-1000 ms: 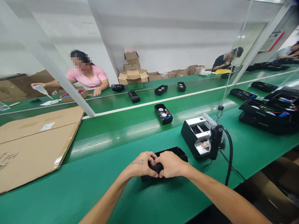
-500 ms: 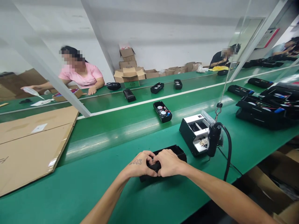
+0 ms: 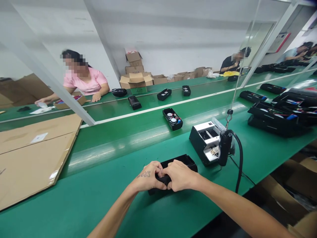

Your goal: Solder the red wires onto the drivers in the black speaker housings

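Observation:
A black speaker housing [image 3: 189, 161] lies on the green bench in front of me, partly covered by my hands. My left hand [image 3: 150, 177] is closed on its near wall, thumb outside and fingers curled over the inside. Close beside it, my right hand [image 3: 180, 175] grips the same wall, and the fingertips of both hands almost meet. Whatever the fingertips press inside the housing is hidden. To the right stands a black and white screw feeder [image 3: 205, 140], with a black electric screwdriver [image 3: 224, 148] hanging from a cable in front of it.
An open housing with two speakers [image 3: 172, 119] sits beyond my hands on the green line. Flat cardboard [image 3: 32, 158] lies at left. Several black housings [image 3: 274, 115] are piled at right. Across the line sits a co-worker in pink [image 3: 85, 79], before cardboard boxes [image 3: 136, 82].
My hands stay on the housing with only slight finger shifts. The view has moved a little. The co-worker's hand at far left has drawn in toward the small box.

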Action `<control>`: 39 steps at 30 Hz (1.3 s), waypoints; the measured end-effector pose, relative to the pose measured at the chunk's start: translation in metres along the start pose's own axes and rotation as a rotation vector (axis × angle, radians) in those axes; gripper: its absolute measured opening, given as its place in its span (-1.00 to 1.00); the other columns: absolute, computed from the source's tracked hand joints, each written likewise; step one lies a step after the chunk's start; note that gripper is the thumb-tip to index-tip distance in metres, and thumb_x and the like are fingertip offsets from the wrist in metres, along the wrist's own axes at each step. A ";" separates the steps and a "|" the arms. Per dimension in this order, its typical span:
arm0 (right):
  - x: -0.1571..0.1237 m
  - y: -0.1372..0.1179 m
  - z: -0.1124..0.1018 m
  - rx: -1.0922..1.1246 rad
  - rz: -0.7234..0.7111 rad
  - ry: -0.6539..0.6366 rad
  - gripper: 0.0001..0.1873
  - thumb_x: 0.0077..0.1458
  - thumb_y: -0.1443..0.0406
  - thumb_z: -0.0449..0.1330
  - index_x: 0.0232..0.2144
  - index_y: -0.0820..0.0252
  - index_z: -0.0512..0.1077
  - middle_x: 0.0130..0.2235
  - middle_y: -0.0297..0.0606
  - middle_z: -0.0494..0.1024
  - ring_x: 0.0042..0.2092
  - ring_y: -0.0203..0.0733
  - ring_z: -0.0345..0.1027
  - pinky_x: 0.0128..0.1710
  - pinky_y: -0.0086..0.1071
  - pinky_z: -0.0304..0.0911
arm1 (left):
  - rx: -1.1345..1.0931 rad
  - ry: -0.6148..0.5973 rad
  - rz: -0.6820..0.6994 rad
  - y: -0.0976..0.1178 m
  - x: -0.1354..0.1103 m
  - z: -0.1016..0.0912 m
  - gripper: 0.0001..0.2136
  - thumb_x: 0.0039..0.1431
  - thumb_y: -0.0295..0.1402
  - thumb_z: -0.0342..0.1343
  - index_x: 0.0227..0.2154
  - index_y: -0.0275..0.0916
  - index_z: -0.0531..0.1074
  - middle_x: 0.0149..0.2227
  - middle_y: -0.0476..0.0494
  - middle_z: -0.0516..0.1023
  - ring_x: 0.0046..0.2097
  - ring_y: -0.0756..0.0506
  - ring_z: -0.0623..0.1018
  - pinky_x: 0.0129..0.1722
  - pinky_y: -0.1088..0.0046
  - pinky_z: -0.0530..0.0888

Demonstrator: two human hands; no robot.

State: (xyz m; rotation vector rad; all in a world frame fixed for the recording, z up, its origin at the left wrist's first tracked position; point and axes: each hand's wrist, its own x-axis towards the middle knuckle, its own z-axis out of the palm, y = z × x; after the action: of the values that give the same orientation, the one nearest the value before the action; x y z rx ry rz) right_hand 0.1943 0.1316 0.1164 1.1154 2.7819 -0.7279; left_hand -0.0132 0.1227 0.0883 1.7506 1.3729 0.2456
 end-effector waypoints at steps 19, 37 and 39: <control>0.004 0.004 0.014 0.029 0.001 0.068 -0.79 0.04 0.16 0.47 -0.24 0.05 0.69 -0.37 -0.26 0.70 -0.21 0.03 0.62 -0.21 -0.24 0.26 | 0.090 0.038 0.071 -0.003 -0.002 0.005 -0.65 -0.24 -0.10 0.56 -0.57 -0.14 0.52 -0.22 0.02 0.58 0.10 -0.27 0.56 0.11 0.22 0.45; -0.127 0.116 0.044 0.342 0.607 1.497 -0.17 0.26 0.01 0.37 0.45 0.11 0.27 0.45 0.14 0.31 0.42 0.37 0.25 0.35 0.27 0.26 | 0.463 0.446 0.495 -0.031 -0.040 0.073 -0.76 -0.12 -0.52 0.38 -0.43 -0.06 0.50 -0.25 0.09 0.67 0.36 -0.44 0.44 0.31 -0.20 0.11; -0.125 0.133 0.038 0.549 0.651 1.353 -0.29 0.22 -0.06 0.37 0.29 0.12 0.42 0.27 0.09 0.55 0.29 0.34 0.43 0.29 0.23 0.33 | 0.473 0.490 0.529 -0.030 -0.039 0.072 -0.75 -0.17 -0.53 0.36 -0.44 -0.05 0.49 -0.28 0.09 0.66 0.33 -0.43 0.45 0.29 -0.15 0.10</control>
State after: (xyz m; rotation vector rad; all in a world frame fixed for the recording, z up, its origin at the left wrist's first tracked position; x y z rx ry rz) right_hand 0.3700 0.1183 0.0567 3.4180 2.4781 -0.8164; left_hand -0.0036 0.0529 0.0363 2.5660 1.3384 0.7253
